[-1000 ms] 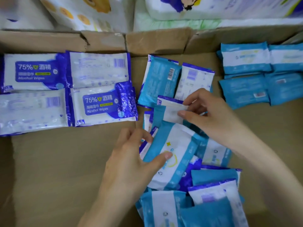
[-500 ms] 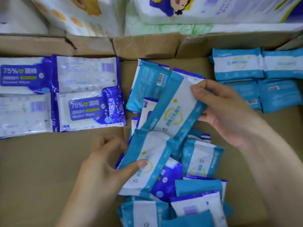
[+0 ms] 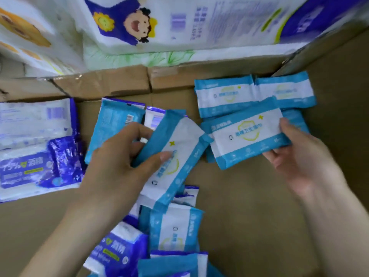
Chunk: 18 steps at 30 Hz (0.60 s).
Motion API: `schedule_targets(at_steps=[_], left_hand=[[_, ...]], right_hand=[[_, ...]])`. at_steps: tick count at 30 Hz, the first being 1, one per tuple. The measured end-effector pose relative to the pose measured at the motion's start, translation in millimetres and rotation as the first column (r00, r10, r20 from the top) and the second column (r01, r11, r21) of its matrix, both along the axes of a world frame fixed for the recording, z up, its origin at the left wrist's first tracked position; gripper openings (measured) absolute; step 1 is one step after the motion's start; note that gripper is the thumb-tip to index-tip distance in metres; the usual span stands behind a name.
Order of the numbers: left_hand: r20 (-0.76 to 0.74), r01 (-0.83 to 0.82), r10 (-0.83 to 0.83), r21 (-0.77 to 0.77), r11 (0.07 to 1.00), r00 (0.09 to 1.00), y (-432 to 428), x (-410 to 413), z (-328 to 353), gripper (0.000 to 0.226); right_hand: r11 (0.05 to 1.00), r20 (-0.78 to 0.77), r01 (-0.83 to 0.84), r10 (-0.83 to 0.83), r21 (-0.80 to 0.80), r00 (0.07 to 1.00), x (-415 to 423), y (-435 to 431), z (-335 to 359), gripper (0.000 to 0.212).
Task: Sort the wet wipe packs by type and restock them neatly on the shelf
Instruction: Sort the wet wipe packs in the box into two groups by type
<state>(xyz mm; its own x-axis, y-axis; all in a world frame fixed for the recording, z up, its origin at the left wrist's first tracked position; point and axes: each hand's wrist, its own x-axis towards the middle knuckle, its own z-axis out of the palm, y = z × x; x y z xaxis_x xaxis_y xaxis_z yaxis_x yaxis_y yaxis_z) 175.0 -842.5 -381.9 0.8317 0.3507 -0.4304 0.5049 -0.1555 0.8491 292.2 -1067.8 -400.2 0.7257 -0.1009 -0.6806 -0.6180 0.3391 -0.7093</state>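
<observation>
- Since half a second ago, the right hand point(image 3: 299, 160) has carried its level pack point(image 3: 245, 134) away from the middle heap to the far right. The left hand point(image 3: 115, 162) has lifted its tilted pack point(image 3: 175, 160) higher over that heap.
- Both held packs are flat pouches with light-blue ends and a white band. The band bears a yellow-green shield mark and a small yellow star.
- The level pack lies face up and nearly horizontal, overlapping the light-blue row point(image 3: 225, 94) of matching packs at the upper right of the cardboard point(image 3: 259, 206).
- The tilted pack slants from upper left to lower right, above the loose heap point(image 3: 175, 230) of mixed light-blue and dark-blue packs at bottom centre.
- Dark-blue alcohol packs point(image 3: 30, 168) lie grouped at the left edge, cut off by the frame, their print smeared by blur.
- Packs under the level pack are mostly covered, so their number cannot be told. The big white packages point(image 3: 179, 27) at the back are blurred and cropped.
- On the left hand, the thumb point(image 3: 159, 157) presses the tilted pack's face and the fingers curl round its upper edge, clamping it.
- On the right hand, the thumb point(image 3: 287, 126) rests on the level pack's right end with the fingers curled beneath, pinching it.
</observation>
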Motion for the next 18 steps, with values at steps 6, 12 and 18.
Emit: schedule_targets(at_steps=[6, 12, 18], left_hand=[[-0.020, 0.273, -0.273, 0.136, 0.952, 0.962, -49.1, 70.1, -27.6, 0.018], [-0.185, 0.534, -0.566, 0.646, 0.546, 0.804, -82.4, 111.8, -47.0, 0.043], [-0.141, 0.519, -0.754, 0.804, 0.291, 0.641, -92.2, 93.9, -65.6, 0.060]], right_hand=[[0.970, -0.027, 0.173, -0.180, -0.171, 0.983, 31.4, -76.6, -12.9, 0.006], [0.969, 0.063, 0.103, -0.091, -0.224, 0.994, 42.1, -82.2, -27.2, 0.007], [0.338, 0.093, -0.126, 0.562, -0.933, 0.822, 12.6, -79.2, -30.3, 0.058]])
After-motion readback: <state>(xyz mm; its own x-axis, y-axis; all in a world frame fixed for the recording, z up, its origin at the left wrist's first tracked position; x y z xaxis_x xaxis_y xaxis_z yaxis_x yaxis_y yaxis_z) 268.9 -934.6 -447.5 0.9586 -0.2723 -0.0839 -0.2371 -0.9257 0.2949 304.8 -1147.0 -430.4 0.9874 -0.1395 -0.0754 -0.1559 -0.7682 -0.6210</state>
